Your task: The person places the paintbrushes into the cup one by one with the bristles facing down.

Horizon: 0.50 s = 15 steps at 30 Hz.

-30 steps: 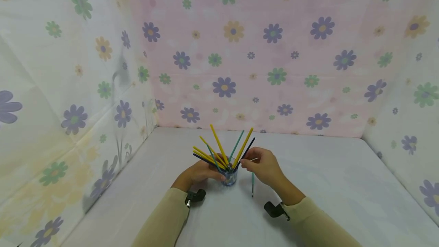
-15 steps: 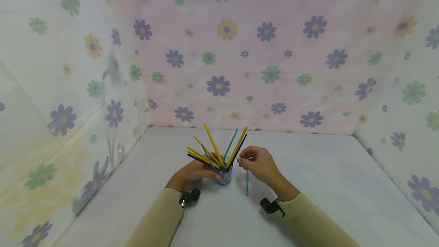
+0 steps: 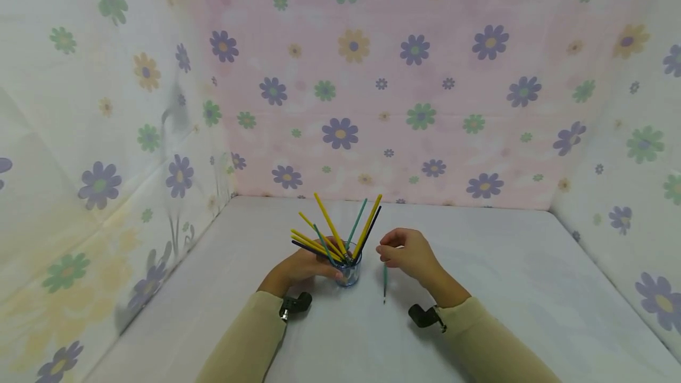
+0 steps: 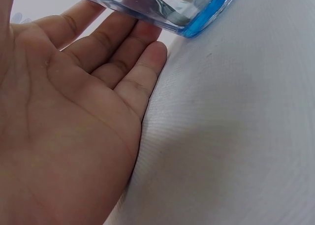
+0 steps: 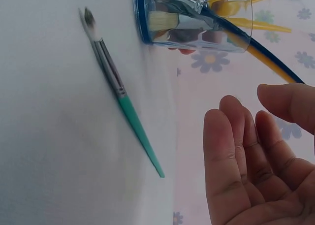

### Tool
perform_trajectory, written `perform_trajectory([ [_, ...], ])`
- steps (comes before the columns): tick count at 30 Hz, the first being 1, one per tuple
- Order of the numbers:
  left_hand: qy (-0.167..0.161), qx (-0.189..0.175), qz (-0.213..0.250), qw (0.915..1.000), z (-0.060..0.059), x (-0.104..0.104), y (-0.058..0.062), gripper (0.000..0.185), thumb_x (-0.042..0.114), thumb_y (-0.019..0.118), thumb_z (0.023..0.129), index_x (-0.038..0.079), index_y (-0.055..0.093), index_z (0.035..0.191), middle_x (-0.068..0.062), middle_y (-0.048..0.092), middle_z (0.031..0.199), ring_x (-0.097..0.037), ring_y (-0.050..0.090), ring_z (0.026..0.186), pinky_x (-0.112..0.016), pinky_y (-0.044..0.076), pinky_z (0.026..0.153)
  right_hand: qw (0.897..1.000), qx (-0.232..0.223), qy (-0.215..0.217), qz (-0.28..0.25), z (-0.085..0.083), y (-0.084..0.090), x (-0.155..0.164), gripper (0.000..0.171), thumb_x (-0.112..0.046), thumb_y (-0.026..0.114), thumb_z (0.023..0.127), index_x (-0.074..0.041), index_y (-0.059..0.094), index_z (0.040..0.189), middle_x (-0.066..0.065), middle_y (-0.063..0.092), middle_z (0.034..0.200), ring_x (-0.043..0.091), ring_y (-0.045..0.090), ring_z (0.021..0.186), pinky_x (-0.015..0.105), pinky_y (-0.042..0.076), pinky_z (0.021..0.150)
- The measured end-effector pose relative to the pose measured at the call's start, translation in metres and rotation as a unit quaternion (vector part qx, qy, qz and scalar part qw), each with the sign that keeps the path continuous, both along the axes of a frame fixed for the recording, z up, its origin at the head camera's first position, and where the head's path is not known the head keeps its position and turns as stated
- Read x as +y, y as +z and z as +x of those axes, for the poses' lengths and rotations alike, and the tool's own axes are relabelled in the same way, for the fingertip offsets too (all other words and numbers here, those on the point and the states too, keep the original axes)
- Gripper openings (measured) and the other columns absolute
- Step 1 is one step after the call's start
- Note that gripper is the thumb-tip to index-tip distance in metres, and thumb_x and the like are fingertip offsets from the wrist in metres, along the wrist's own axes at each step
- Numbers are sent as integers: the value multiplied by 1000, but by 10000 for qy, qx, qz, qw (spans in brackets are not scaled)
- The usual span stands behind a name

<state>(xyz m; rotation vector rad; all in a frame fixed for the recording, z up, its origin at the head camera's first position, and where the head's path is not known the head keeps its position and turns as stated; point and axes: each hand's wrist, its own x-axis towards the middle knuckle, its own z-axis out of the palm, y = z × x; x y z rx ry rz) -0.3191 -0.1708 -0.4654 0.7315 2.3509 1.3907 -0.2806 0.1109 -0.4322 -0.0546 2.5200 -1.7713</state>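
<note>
A clear cup with a blue base [image 3: 350, 275] stands on the white table and holds several yellow, green and dark blue paintbrushes [image 3: 332, 230], handles fanned upward. My left hand [image 3: 319, 265] holds the cup from the left, fingers behind its base; the left wrist view shows those fingers [image 4: 142, 52] lying against the cup [image 4: 162, 8]. My right hand [image 3: 392, 251] hovers just right of the cup, fingers loosely bent and holding nothing [image 5: 256, 121]. One green-handled brush [image 3: 385, 284] lies on the table below that hand, its bristles toward the cup [image 5: 123, 97].
Flowered cloth walls [image 3: 372, 87] close in the table [image 3: 505, 288] on the left, back and right. Small black cameras sit at both wrists [image 3: 295, 303], [image 3: 425, 316].
My right hand has let go of the dark blue brush handle, which now leans in the cup, and has drawn back slightly to the right. The left hand has stayed at the cup.
</note>
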Motion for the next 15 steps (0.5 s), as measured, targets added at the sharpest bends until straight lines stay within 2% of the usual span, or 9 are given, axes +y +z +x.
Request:
perform_trajectory([
  [3,-186,72,57,9998,-2,0,0,57,29,91,79,24,63,129,5,69,125,-22,50,124,-52,26,116,9997,-202,-100,38,-2,-1,1,19,-18,79,92,-6,71,103,9,73,99,18,74,81,33,63,71],
  [9,-223,27,97,9997,-4,-1,-3,56,33,93,77,27,63,123,7,69,117,-21,51,116,-46,28,108,9973,-711,-176,73,-7,-6,8,23,-20,80,91,-4,70,105,11,73,100,19,73,79,33,63,70],
  [15,-259,16,413,9988,-7,-1,-7,57,26,94,76,21,63,124,1,68,117,-22,52,113,-42,32,104,9912,-1097,-368,647,-14,-11,15,29,-24,82,90,-4,70,107,11,71,98,19,71,77,31,62,67],
])
